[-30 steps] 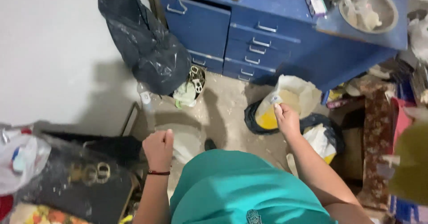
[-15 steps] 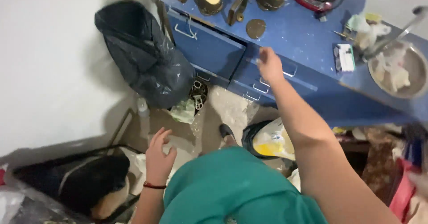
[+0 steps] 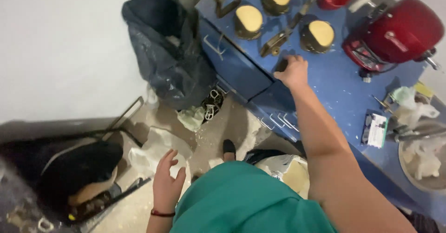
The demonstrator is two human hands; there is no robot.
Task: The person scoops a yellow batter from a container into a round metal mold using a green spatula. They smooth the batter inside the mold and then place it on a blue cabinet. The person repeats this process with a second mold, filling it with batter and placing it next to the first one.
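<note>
You are pressing your right hand (image 3: 293,70), fingers curled over a small dark round piece (image 3: 281,65), onto the blue tabletop (image 3: 334,93), while your left hand (image 3: 166,182) is hanging open, empty.

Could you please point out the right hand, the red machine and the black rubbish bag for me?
right hand (image 3: 293,70), head view, on the back of the hand.
red machine (image 3: 399,31), head view, on its rounded body.
black rubbish bag (image 3: 174,61), head view, on its bulging side.
</note>
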